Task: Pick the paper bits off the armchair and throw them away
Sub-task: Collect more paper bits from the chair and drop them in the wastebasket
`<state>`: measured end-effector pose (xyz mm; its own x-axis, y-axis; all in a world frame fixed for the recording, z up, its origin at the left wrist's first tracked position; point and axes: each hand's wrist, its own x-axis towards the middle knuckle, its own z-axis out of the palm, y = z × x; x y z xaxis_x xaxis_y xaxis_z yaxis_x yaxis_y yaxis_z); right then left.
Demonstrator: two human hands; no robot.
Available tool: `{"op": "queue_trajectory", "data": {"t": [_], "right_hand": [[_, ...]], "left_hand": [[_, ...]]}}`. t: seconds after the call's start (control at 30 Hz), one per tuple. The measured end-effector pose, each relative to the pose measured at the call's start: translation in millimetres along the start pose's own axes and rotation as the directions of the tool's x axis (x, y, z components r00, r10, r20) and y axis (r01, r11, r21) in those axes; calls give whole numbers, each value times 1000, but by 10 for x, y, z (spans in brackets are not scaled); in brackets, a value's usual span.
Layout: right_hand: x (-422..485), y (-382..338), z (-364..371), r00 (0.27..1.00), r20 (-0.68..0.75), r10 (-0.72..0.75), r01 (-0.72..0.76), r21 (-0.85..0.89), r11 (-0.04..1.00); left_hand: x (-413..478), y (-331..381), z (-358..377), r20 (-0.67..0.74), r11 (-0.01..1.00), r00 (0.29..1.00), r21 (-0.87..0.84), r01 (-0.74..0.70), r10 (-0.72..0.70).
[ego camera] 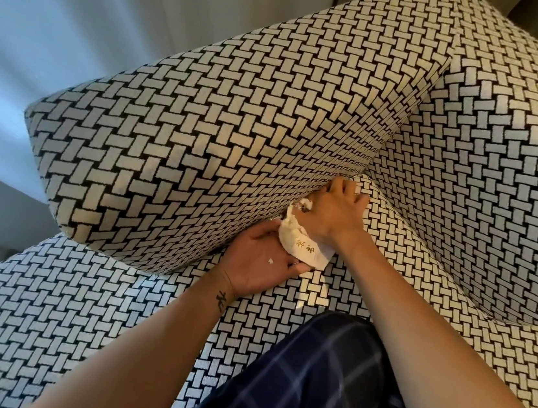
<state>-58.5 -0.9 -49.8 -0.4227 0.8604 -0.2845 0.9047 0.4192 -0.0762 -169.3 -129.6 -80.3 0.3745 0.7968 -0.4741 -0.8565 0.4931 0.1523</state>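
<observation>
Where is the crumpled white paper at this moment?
Head view, just right of centre: the crumpled white paper sits in the upturned left hand, just below the right hand, beside the armrest.

Head view, looking down, close over armchair (273, 102)
</observation>
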Motion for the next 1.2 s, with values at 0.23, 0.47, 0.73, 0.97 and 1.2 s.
{"op": "queue_trajectory", "data": {"t": [0.23,0.47,0.73,0.97,1.2], "right_hand": [[-35,29,45,998,-39,-44,48,91,995],[-127,109,100,989,-97,-107,124,181,976],[-202,164,100,971,-178,-159,199,236,951],[-164,92,27,991,-81,-104,115,140,984],[-4,-66,-67,993,120,-6,8,-16,1000]], "left_hand": [[-21,-5,11,-57,997,998,-73,12,-16],[-81,-10,79,-4,1000,1000,5,10,-10],[-63,23,-6,42,986,989,-80,145,-142],[-87,17,31,18,989,993,-92,119,-118],[-48,0,53,-65,988,997,-154,29,-39]]}}
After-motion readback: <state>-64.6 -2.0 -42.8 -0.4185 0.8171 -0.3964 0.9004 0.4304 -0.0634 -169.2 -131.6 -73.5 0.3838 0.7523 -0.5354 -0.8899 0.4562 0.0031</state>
